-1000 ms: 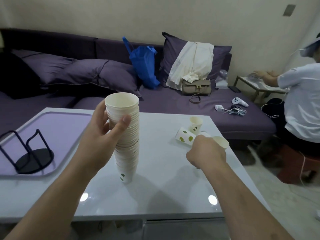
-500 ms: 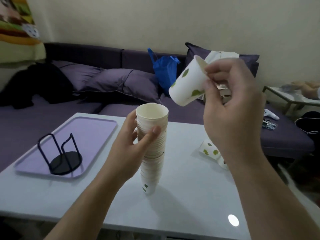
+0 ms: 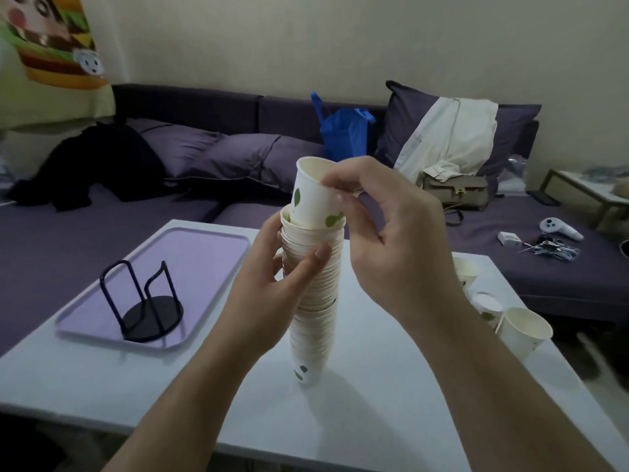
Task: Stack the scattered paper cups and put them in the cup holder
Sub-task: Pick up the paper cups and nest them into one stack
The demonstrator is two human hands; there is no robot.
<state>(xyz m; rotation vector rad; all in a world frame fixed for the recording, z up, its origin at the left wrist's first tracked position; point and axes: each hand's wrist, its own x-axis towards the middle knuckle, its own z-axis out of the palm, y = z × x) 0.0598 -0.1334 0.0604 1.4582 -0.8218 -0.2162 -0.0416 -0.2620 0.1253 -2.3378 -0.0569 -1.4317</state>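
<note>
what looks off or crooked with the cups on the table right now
The tall cup stack bows sideways instead of standing straight, steadied by the left hand. The right hand holds the top cup tilted, only partly seated. One loose cup lies on its side.

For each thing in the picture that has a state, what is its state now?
left hand: closed around the tall stack
right hand: pinching the top cup
top cup: upright, partly nested
tall stack: standing on the table
cup holder: empty, on the tray
loose cup: not stacked
</note>
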